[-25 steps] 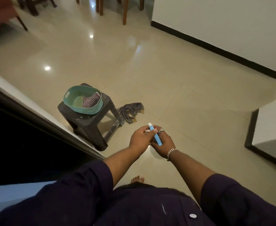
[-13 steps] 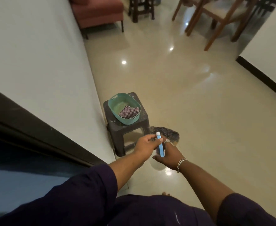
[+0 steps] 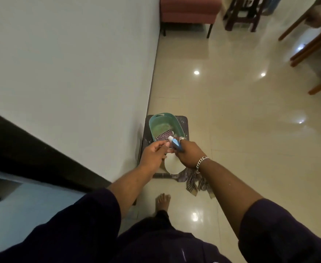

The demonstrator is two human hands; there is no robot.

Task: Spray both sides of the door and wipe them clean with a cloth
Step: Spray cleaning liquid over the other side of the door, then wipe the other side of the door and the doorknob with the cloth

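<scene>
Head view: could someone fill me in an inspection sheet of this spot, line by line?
Surface: glossy tiled floor; dark stool by the wall.
Job's things: spray bottle; checked cloth in green basin on the stool.
Clutter: striped cloth on floor.
Hands: right hand grips the bottle; left hand at its nozzle.
Cables: nothing seen.
Surroundings: red seat, wooden chairs.

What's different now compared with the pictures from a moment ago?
The person has stepped up to the dark stool, so both hands now hang over the green basin rather than over bare floor. The right hand still grips the blue-and-white spray bottle, and the left hand stays at its nozzle end. The checked cloth still lies in the basin; the striped cloth remains on the floor.
</scene>
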